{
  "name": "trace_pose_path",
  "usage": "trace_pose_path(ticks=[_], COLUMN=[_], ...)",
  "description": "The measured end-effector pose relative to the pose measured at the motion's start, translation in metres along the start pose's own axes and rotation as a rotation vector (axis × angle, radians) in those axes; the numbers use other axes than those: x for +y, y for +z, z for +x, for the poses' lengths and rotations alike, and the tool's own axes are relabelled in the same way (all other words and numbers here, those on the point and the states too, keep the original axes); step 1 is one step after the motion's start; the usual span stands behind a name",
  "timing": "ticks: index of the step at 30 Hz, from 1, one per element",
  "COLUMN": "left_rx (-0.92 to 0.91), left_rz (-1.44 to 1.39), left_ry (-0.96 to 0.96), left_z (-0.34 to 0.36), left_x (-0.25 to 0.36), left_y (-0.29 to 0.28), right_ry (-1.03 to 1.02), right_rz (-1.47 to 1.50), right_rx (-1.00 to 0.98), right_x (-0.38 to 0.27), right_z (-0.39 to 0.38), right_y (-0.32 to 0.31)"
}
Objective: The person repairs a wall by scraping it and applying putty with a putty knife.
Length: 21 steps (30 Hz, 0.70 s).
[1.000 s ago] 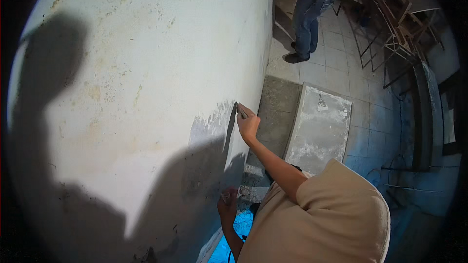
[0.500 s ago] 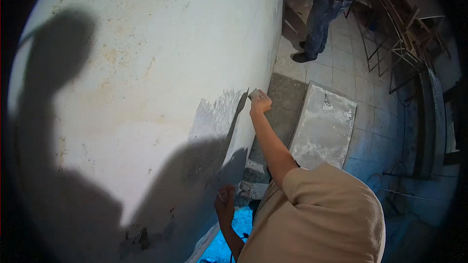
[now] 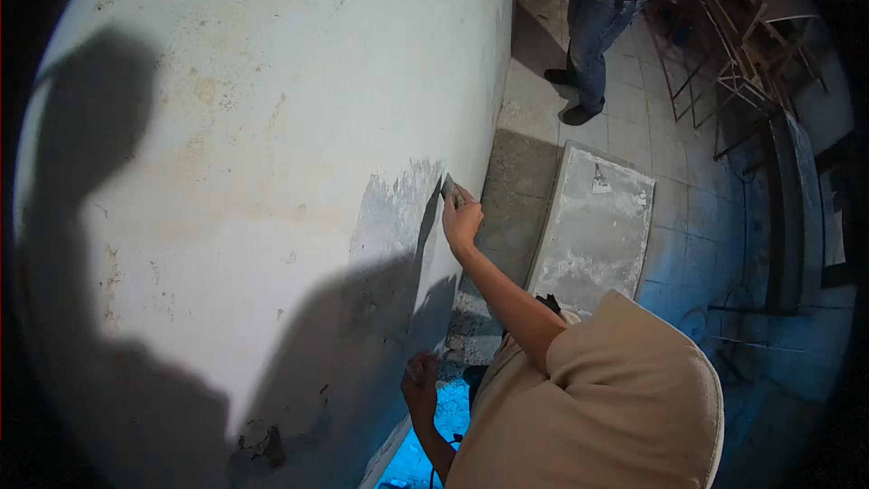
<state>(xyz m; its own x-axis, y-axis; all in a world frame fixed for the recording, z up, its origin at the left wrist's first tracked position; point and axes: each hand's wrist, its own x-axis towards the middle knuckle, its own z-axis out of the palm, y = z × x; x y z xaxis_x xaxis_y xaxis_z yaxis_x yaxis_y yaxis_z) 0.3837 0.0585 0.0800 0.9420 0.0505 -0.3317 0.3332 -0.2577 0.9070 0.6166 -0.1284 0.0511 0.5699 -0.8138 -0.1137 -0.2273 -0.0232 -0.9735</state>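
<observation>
My right hand (image 3: 462,219) is shut on a putty knife (image 3: 449,188), whose blade lies against the pale stained wall (image 3: 272,109). The blade sits at the right edge of a grey patch of fresh filler (image 3: 398,208). My left hand (image 3: 422,387) is lower down, close to the wall's foot, with its fingers closed around a small pale object (image 3: 416,368) that is too small to make out. My beige sleeve and shoulder fill the lower right. Shadows of my head and arm fall across the wall.
A grey smeared mixing board (image 3: 593,231) lies on the tiled floor to the right, with a small scraper (image 3: 601,183) on it. Another person in jeans (image 3: 597,23) stands at the back. Metal frames (image 3: 742,63) are stacked at the far right. Something blue (image 3: 450,417) lies below.
My right hand went up and right along the wall with the knife, then came back down to the edge of the grey patch. The person at the back shifted their feet.
</observation>
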Motion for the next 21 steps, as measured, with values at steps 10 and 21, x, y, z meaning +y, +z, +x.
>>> trace_pose_path(ticks=[10, 21], left_rx=[-0.031, 0.007], left_rz=[0.098, 0.066], left_ry=[-0.004, 0.047], left_z=[0.008, 0.001], left_x=[0.0, 0.005], left_y=[-0.008, -0.009], right_ry=[-0.343, -0.158], right_rz=[-0.036, 0.002], right_rx=[0.041, 0.015], right_x=[0.015, 0.039], right_z=[-0.007, 0.039], right_y=[0.004, 0.026])
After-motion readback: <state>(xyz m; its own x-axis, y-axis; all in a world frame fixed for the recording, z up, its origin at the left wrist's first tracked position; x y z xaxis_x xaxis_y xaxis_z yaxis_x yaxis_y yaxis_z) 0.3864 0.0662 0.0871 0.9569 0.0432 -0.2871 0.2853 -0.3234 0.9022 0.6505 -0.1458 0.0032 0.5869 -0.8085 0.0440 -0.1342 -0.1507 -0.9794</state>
